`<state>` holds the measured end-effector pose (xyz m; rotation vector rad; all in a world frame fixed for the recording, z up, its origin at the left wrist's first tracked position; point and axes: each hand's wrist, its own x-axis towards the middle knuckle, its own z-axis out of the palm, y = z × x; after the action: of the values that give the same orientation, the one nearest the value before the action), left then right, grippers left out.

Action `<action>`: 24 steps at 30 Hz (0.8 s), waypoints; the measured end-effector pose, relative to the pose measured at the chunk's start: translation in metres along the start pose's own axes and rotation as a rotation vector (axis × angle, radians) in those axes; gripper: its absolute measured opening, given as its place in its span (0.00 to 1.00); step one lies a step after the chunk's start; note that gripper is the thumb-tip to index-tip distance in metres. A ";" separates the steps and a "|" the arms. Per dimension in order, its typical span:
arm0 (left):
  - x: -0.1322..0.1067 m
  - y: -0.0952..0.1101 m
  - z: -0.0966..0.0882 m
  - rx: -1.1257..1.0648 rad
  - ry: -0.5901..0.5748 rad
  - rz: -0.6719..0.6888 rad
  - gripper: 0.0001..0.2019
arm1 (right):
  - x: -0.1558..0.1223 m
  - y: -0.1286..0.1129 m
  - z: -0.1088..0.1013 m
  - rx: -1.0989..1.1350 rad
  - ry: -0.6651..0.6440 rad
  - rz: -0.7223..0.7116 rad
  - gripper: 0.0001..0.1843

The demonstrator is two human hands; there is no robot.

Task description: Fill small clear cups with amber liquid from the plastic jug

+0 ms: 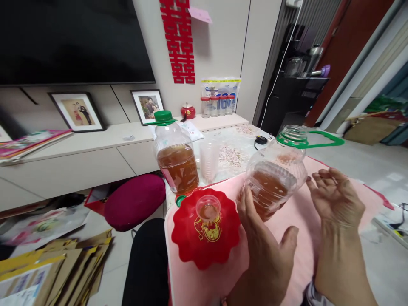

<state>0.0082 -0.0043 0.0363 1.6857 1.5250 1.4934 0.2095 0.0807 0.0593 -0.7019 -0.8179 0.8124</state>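
An uncapped plastic jug of amber liquid with a green neck ring and handle stands tilted on a pink mat. My left hand presses its fingers against the jug's lower left side. My right hand hovers just right of the jug, fingers spread and curled, holding nothing. A small clear cup with a little amber liquid sits on a red scalloped plate to the left. A second jug with a green cap stands behind the plate.
A stack of clear cups stands on a patterned tablecloth. A low cabinet with framed photos, jars and a red pot runs along the wall. A magenta cushion and flattened cardboard lie on the floor.
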 end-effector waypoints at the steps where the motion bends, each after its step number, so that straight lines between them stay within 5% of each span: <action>1: -0.001 0.003 -0.008 -0.029 -0.016 -0.009 0.59 | -0.002 -0.009 0.001 0.005 -0.009 0.008 0.06; 6: 0.017 -0.003 -0.072 -0.084 -0.008 -0.136 0.54 | -0.023 -0.046 0.019 -0.018 0.007 -0.180 0.10; 10: 0.042 -0.038 -0.117 -0.058 0.040 -0.295 0.54 | -0.058 -0.069 0.053 -0.166 -0.070 -0.331 0.09; 11: 0.046 -0.048 -0.122 -0.049 0.014 -0.325 0.56 | -0.068 -0.073 0.062 -0.194 -0.112 -0.276 0.09; 13: 0.051 -0.066 -0.127 -0.097 -0.045 -0.374 0.58 | -0.085 -0.077 0.080 -0.186 -0.238 -0.357 0.09; 16: 0.055 -0.080 -0.124 -0.243 -0.102 -0.446 0.60 | -0.100 -0.072 0.099 -0.213 -0.349 -0.287 0.09; 20: 0.058 -0.080 -0.116 -0.349 -0.139 -0.531 0.59 | -0.099 -0.052 0.112 -0.394 -0.651 -0.183 0.08; 24: 0.059 -0.080 -0.116 -0.327 -0.149 -0.552 0.60 | -0.094 -0.032 0.122 -0.533 -0.788 -0.196 0.09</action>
<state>-0.1395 0.0342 0.0330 1.0499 1.4177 1.2068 0.0779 0.0128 0.1134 -0.7479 -1.8320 0.6892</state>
